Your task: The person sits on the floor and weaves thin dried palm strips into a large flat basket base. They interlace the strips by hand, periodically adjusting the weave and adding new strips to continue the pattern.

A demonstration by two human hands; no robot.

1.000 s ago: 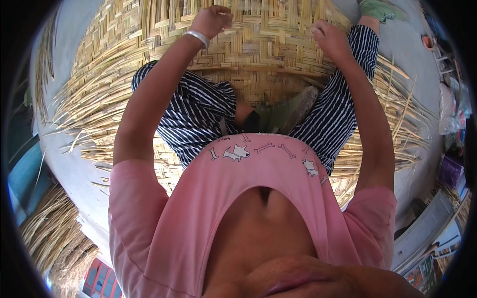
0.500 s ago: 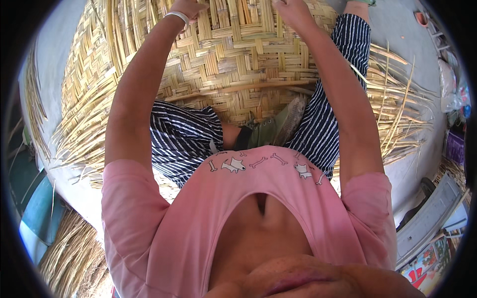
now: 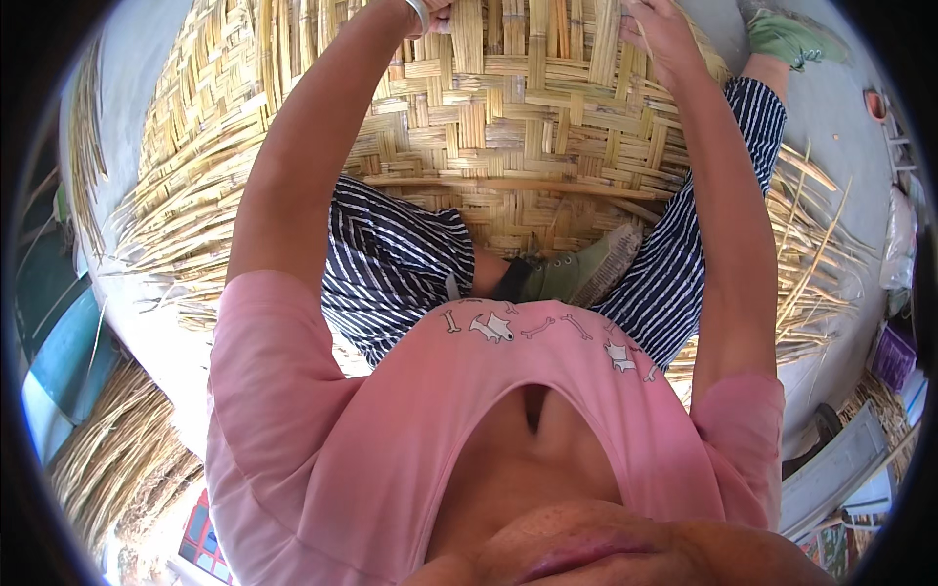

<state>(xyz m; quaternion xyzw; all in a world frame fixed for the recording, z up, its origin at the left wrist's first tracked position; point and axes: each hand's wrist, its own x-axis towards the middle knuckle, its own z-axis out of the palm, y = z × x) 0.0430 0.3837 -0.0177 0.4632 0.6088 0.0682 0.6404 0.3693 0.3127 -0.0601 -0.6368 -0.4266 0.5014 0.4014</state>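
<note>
Basically: both hands up at the far edge of a big woven bamboo mat (image 3: 528,127), working the strips.

Left hand (image 3: 435,15) is mostly cut off by the top rim, bracelet (image 3: 420,12) at the wrist; fingers look curled onto a strip end, but I cannot tell the grip for sure. Right hand (image 3: 664,34) is pinched on a thin strip (image 3: 640,34) at the weave's edge, likely so it stays taut against the crossing strips. Mat lies on the floor across the lap; the person sits on it, striped trousers (image 3: 401,264), one green shoe (image 3: 576,273) tucked in and pressing it down, probably to stop it sliding. Loose strip ends (image 3: 811,264) fan out unwoven around the border. Bundles of spare strips (image 3: 107,449) lie lower left, near enough to reach.
</note>
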